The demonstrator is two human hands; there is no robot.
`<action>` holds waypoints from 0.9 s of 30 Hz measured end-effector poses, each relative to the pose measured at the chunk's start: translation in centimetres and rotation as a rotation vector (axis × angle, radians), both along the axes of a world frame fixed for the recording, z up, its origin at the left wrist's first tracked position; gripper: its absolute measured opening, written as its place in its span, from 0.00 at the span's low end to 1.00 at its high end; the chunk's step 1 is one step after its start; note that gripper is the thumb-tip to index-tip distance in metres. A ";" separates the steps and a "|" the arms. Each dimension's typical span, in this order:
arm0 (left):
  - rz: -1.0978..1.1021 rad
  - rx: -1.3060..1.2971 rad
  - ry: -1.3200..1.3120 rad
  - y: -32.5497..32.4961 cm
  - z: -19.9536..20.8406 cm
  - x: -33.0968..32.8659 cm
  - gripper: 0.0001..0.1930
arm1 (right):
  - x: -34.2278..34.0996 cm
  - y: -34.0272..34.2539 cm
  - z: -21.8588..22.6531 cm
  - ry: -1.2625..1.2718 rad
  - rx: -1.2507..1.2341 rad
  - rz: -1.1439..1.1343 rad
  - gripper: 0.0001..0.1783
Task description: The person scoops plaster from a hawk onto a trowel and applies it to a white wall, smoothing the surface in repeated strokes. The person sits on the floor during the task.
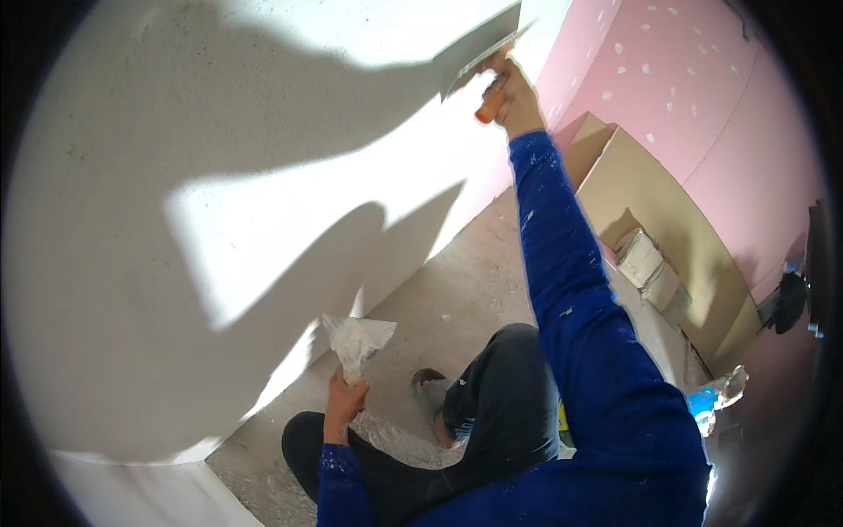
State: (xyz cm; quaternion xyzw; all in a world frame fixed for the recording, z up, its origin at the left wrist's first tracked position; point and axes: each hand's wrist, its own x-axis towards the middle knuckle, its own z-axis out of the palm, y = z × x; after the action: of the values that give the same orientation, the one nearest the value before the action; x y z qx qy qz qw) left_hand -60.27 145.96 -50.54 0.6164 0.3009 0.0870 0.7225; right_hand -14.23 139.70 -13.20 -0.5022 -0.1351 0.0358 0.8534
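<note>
My right hand (516, 97) is stretched up to the wall and wrapped round the orange handle of a plastering trowel (479, 51). The trowel's wide blade lies at or very near the pale wall surface (290, 255); whether it touches is hard to tell. Low down, in front of my bent knee, my left hand (344, 397) is closed round the handle of a putty knife (358, 341). Its flared blade points up and is coated with whitish filler.
Pink wall panels (676, 79) with white spots meet the plastered wall. Tan boards (667, 211) lean there, with a whitish block-like bundle (645, 262) beside them. A blue-and-white bag (707, 406) stands at right. The dusty floor (465, 255) lies under my crouched legs.
</note>
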 end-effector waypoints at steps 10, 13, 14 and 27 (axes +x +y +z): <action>-0.060 -0.088 0.033 -0.7 -1.9 1.2 0.24 | -1.6 -2.3 -13.9 0.210 -0.035 0.062 0.20; -0.108 0.001 0.082 -0.9 -1.5 1.0 0.23 | -4.7 -1.6 -26.2 0.495 -0.018 0.016 0.20; -0.100 0.015 0.108 -0.9 -1.4 0.9 0.23 | -5.3 -1.3 -28.9 0.584 -0.028 -0.015 0.20; -0.031 0.094 0.131 -0.8 1.8 -0.2 0.24 | 0.5 -0.5 -18.6 0.376 0.012 0.050 0.15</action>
State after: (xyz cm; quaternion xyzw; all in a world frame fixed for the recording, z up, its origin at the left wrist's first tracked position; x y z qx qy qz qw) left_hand -60.46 145.14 -48.69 0.6585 0.3334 0.0494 0.6729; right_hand -13.71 139.21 -31.78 -0.4780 0.0139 0.1495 0.8654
